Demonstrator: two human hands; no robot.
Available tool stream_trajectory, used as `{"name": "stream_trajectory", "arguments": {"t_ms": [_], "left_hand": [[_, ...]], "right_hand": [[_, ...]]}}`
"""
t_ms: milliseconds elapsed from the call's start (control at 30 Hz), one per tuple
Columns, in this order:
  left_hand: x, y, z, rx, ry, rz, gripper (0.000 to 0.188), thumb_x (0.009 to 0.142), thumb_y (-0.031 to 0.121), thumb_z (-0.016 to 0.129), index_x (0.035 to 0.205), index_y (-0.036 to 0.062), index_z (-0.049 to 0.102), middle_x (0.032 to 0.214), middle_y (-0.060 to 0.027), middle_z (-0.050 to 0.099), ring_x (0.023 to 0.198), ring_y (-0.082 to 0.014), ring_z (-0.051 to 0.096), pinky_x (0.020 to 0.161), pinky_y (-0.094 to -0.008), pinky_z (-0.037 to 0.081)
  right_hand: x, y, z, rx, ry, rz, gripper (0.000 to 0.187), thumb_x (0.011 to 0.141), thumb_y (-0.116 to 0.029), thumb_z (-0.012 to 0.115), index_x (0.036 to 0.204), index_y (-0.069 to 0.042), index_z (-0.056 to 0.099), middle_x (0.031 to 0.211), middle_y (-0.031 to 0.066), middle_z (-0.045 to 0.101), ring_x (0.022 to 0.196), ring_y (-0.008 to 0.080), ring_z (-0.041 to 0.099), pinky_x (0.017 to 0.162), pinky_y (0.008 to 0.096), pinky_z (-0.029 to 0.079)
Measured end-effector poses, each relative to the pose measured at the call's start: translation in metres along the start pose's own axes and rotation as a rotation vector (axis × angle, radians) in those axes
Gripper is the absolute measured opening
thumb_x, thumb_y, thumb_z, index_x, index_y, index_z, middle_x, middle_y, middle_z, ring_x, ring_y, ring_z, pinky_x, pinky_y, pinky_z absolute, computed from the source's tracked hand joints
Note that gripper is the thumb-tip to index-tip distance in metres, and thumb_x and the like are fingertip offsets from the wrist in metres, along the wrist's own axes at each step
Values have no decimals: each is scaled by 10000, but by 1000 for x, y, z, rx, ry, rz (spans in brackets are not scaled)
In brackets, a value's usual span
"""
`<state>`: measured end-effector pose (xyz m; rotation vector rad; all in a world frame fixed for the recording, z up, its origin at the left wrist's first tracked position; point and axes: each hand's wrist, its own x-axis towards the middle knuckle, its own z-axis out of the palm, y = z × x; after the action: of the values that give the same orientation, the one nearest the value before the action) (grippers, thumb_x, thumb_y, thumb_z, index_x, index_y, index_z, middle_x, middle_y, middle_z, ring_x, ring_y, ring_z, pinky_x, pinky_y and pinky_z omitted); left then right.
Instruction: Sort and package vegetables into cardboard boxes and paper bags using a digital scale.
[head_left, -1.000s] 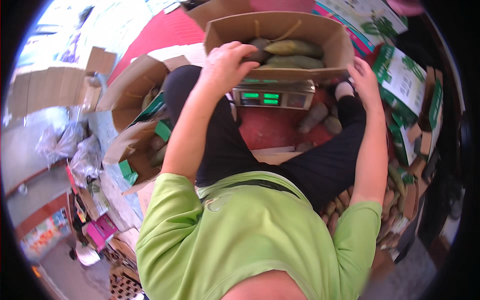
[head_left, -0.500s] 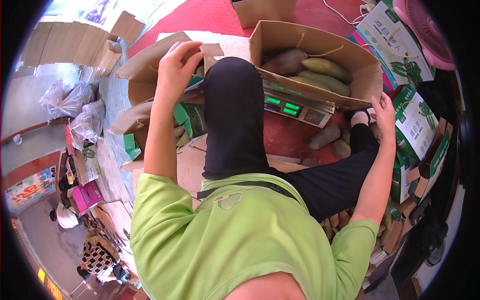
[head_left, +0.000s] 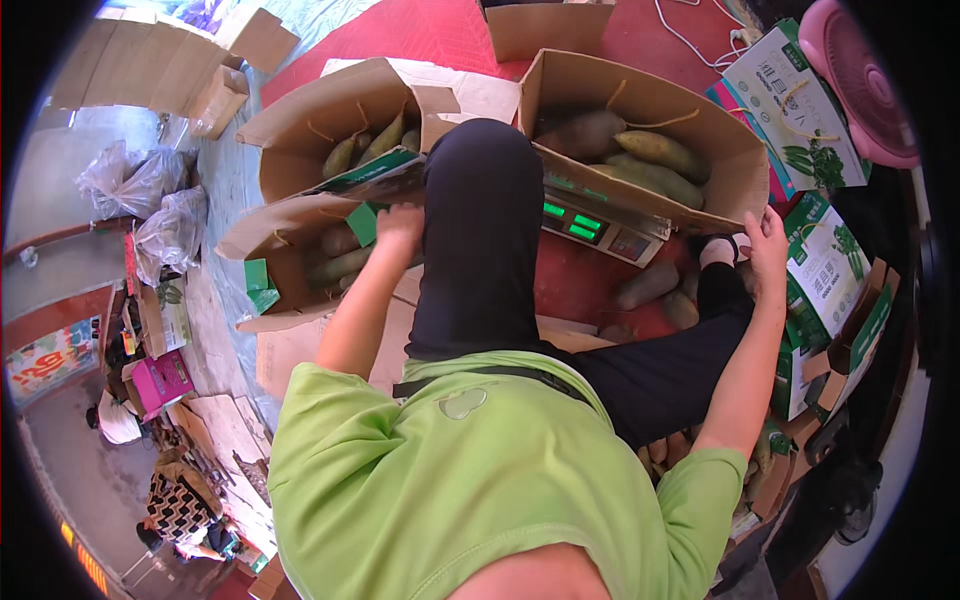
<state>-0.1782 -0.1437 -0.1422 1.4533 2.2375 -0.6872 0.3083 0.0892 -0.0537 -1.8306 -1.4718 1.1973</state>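
An open cardboard box [head_left: 640,190] with long greenish and brownish root vegetables [head_left: 652,178] stands on a scale [head_left: 600,232] with a lit green display. My right hand [head_left: 768,250] has its fingers at this box's near right corner. At the left, my left hand [head_left: 402,228] is lowered beside my raised knee, at the edge of a smaller open box [head_left: 290,222] with green flaps and more vegetables inside. Its fingertips are partly hidden there, so its grip is unclear. Behind that one is another open box [head_left: 290,170] holding several vegetables with thin cord handles above them.
Loose vegetables [head_left: 650,286] lie on the red floor by my foot. White-and-green printed cartons [head_left: 825,265] and a pink fan [head_left: 860,85] stand at the right. Plastic bags [head_left: 135,190] hang far left; people [head_left: 185,500] are beyond.
My left hand has come down from above the rear left box to the nearer left box, uncovering the vegetables in the rear one. My right hand stays at the scale box's corner.
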Motion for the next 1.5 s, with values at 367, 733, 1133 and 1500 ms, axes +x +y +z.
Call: {"name": "stream_trajectory", "arguments": {"t_ms": [367, 733, 1133, 1500], "left_hand": [[47, -9, 73, 233, 98, -5, 344, 869, 227, 437, 1120, 111, 640, 1222, -110, 566, 1230, -292, 442, 968, -581, 261], [-7, -11, 61, 311, 84, -22, 306, 847, 209, 463, 1019, 110, 696, 1180, -114, 568, 1152, -295, 441, 979, -499, 250], [-63, -7, 97, 376, 42, 107, 344, 835, 231, 521, 1139, 90, 598, 1151, -121, 540, 1116, -268, 465, 969, -479, 297], [-59, -26, -92, -156, 980, 47, 630, 642, 129, 749, 1214, 96, 487, 1083, -105, 564, 1045, -306, 515, 886, -430, 399]], "right_hand": [[-7, -4, 2, 51, -8, 4, 558, 876, -281, 596, 1343, -56, 391, 1238, 38, 552, 974, 116, 534, 684, 263, 438], [-5, -3, 3, 44, 13, 16, 546, 882, -280, 589, 1334, -47, 393, 1264, 43, 536, 986, 117, 535, 670, 255, 427], [-4, -3, 6, 33, 2, 2, 530, 878, -271, 591, 1322, -51, 404, 1231, 43, 554, 958, 111, 538, 656, 247, 426], [-3, 2, 5, 74, 101, -26, 505, 855, -230, 629, 1292, -50, 449, 1176, 54, 580, 894, 116, 562, 596, 244, 457]]}}
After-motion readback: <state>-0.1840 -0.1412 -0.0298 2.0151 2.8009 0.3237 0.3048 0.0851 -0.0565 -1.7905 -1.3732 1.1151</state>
